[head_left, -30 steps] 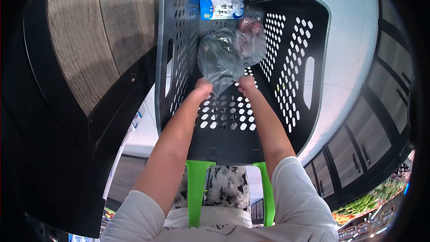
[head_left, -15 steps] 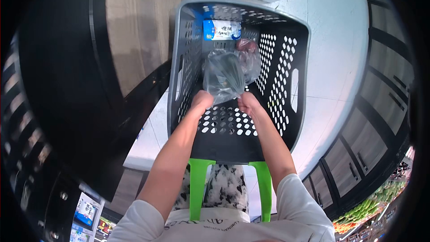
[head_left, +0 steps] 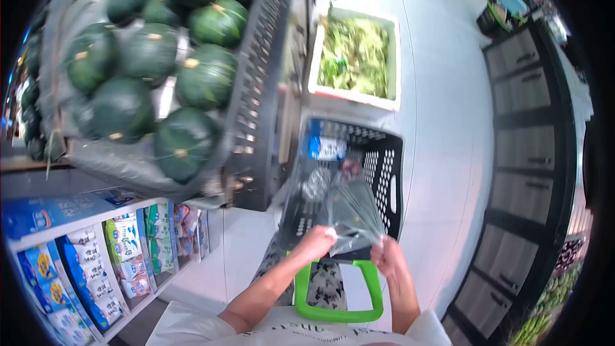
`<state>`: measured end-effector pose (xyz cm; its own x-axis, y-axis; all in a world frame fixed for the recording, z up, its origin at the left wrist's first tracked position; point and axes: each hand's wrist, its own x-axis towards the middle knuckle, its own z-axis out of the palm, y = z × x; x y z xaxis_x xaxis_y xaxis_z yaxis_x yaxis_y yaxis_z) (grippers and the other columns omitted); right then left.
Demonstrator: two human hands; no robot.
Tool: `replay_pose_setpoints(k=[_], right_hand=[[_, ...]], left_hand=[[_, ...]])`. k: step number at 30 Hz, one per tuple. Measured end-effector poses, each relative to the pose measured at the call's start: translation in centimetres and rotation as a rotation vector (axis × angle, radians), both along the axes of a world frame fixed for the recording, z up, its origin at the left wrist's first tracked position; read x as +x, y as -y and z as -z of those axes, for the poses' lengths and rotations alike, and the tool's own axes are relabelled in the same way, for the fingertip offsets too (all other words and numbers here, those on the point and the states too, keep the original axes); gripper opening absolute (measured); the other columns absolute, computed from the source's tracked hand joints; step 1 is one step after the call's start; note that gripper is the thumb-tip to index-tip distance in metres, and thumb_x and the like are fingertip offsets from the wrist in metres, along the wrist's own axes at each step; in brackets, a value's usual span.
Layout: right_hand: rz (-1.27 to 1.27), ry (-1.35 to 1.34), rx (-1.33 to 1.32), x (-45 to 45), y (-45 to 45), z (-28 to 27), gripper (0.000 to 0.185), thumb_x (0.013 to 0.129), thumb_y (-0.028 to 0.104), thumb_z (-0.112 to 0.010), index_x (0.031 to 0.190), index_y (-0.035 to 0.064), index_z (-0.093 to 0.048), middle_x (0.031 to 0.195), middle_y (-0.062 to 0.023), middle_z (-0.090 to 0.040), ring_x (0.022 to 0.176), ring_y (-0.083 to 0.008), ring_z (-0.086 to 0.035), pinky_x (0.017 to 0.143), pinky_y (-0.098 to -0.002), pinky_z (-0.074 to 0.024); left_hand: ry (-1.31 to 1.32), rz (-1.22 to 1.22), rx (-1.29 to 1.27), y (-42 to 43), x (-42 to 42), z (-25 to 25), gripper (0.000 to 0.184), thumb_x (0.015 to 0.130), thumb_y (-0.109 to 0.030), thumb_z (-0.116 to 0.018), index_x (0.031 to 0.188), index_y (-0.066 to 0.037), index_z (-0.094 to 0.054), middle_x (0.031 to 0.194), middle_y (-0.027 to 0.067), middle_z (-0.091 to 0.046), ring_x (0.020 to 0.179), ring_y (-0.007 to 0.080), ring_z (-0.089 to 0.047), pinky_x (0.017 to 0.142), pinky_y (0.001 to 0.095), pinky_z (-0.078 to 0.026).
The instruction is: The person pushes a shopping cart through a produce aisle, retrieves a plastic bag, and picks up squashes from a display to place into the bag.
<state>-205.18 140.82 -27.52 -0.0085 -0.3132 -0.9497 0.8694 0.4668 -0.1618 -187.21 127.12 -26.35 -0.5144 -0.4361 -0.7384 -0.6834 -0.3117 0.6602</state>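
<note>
Plastic bag (head_left: 357, 208), clear and thin, hangs between the two hands I am following, lying just beyond them, over the near part of a dark shopping basket (head_left: 398, 200). I see the left hand (head_left: 316, 241) closed in a pinch on the bag's near left edge, and the right hand (head_left: 389, 256) clenched on its near right edge, where the film gathers into folds. Between those two grips the film is drawn taut, and from there the bag spreads forward and widens. I cannot make out clearly what it contains.

Farther into the basket than the bag, I have a blue and white packet (head_left: 327, 148) near the far end, something reddish (head_left: 350, 168) close by it, and a shiny clear-wrapped bundle (head_left: 316, 184) on the left. On my side of the basket, a bright green handle (head_left: 338, 314) sits low, between the forearms.

Past the basket's far end I find a white box (head_left: 395, 67) of leafy greens (head_left: 355, 57). To the left are dark green pumpkins (head_left: 186, 144), with a shelf (head_left: 138, 298) of packaged goods below them; to the right stand cabinets (head_left: 524, 147).
</note>
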Motion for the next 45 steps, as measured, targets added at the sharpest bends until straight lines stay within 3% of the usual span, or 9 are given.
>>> replay_pose_setpoints(k=[4,7,15,20,30,33,37,38,45], right_hand=[[0.136,-0.08,-0.169,1.6,-0.9,-10.3,0.016,0.091,0.016,-0.04,0.076,0.0133,-0.044,0.055,0.0039,-0.034,0.043,-0.0072,-0.029,0.038,-0.023,-0.02],[0.228,-0.214,-0.218,3.6,-0.7,-16.7,0.013,0.086,0.008,-0.036,0.074,0.0106,-0.042,0.05,0.0035,-0.03,0.04,-0.0062,-0.024,0.036,-0.0222,-0.0169],[0.22,-0.478,-0.528,9.6,0.3,-27.6,0.013,0.081,0.001,-0.04,0.071,0.0069,-0.046,0.05,0.0023,-0.035,0.039,-0.0046,-0.025,0.035,-0.0219,-0.015],[0.092,-0.535,-0.786,13.0,2.6,-32.2,0.016,0.08,-0.001,-0.042,0.066,0.0054,-0.047,0.052,0.0031,-0.039,0.04,-0.0032,-0.025,0.036,-0.0218,-0.015],[-0.241,-0.338,-1.069,19.0,3.5,-35.7,0.019,0.075,-0.002,-0.041,0.06,0.0048,-0.048,0.051,0.0026,-0.039,0.041,-0.0049,-0.026,0.039,-0.0238,-0.0183],[-0.339,-0.302,-1.11,20.2,2.9,-37.1,0.018,0.073,-0.003,-0.041,0.058,0.0037,-0.048,0.051,0.0009,-0.041,0.042,-0.0066,-0.029,0.04,-0.0249,-0.0188],[-0.432,-0.309,-1.136,20.9,1.9,-38.9,0.017,0.072,-0.003,-0.04,0.058,0.0018,-0.05,0.051,0.0002,-0.042,0.042,-0.0069,-0.029,0.04,-0.0252,-0.0187],[-0.439,-0.31,-1.155,21.0,1.6,-39.5,0.018,0.072,-0.003,-0.04,0.058,0.0015,-0.051,0.051,0.0002,-0.042,0.042,-0.0069,-0.029,0.04,-0.0252,-0.0186],[-0.389,-0.32,-1.336,20.5,0.7,-38.4,0.019,0.072,-0.002,-0.041,0.062,-0.0028,-0.057,0.054,-0.0035,-0.051,0.041,-0.0068,-0.036,0.038,-0.0242,-0.0231]], left_hand=[[-0.167,0.043,-0.129,2.3,-0.5,-10.1,0.017,0.079,-0.013,-0.053,0.079,0.002,-0.061,0.064,0.0197,-0.059,0.06,0.0307,-0.059,0.059,0.0409,-0.044],[-0.343,0.045,-0.191,3.0,0.1,-16.5,0.012,0.079,-0.006,-0.05,0.075,0.002,-0.059,0.061,0.0097,-0.054,0.057,0.0156,-0.049,0.054,0.0342,-0.04],[-0.597,-0.07,-0.229,3.1,7.0,-28.9,0.014,0.079,-0.002,-0.047,0.069,-0.004,-0.057,0.06,-0.0029,-0.051,0.054,0.0057,-0.043,0.047,0.023,-0.034],[-0.786,-0.282,-0.18,2.3,13.0,-34.3,0.017,0.074,0.003,-0.041,0.064,-0.002,-0.054,0.061,-0.0005,-0.051,0.056,0.0065,-0.042,0.051,0.0231,-0.033],[-0.87,-0.73,-0.3,-3.9,23.0,-40.7,0.016,0.069,0.006,-0.041,0.065,-0.001,-0.055,0.058,0.0014,-0.05,0.05,0.0067,-0.04,0.047,0.0229,-0.028],[-0.788,-1.166,-0.453,-6.4,23.1,-42.2,0.015,0.07,0.005,-0.041,0.067,0.0,-0.055,0.061,0.0026,-0.051,0.049,0.0068,-0.041,0.047,0.0218,-0.03],[-0.808,-0.925,-0.559,-8.1,26.5,-42.0,0.014,0.071,0.005,-0.042,0.068,0.0,-0.054,0.064,0.0048,-0.053,0.053,0.0076,-0.046,0.048,0.0209,-0.035],[-0.816,-1.013,-0.575,-9.2,26.7,-41.8,0.009,0.075,-0.001,-0.049,0.071,0.002,-0.058,0.07,0.0063,-0.055,0.062,0.011,-0.052,0.055,0.0228,-0.039],[-0.57,-0.847,-1.36,-12.8,24.4,-42.0,0.024,0.078,-0.018,-0.06,0.08,0.006,-0.06,0.083,0.0104,-0.058,0.074,0.0173,-0.056,0.065,0.0265,-0.045]])
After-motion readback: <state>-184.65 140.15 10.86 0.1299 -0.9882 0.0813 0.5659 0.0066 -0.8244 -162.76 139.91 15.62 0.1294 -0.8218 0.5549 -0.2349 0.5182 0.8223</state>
